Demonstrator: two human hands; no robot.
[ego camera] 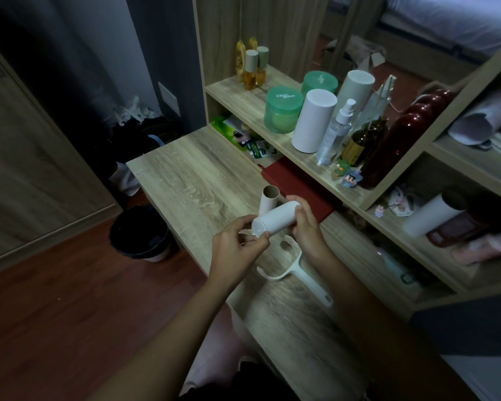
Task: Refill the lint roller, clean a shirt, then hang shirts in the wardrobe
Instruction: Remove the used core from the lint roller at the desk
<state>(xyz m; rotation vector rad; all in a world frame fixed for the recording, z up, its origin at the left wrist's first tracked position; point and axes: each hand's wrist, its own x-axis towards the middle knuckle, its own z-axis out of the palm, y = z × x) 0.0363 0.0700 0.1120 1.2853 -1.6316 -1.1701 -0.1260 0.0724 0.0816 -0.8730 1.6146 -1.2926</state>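
Gripping a white refill roll with both hands above the desk's bare left half.

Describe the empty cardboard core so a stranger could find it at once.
Start at the wooden desk below the shelves. Just beyond the hands holding a white roll stands a short tube, the empty cardboard core. It alone is brown inside, open-topped and hollow.

Both forearms bare, no sleeves in view; left hand, right hand ungloved; wrists without jewellery.
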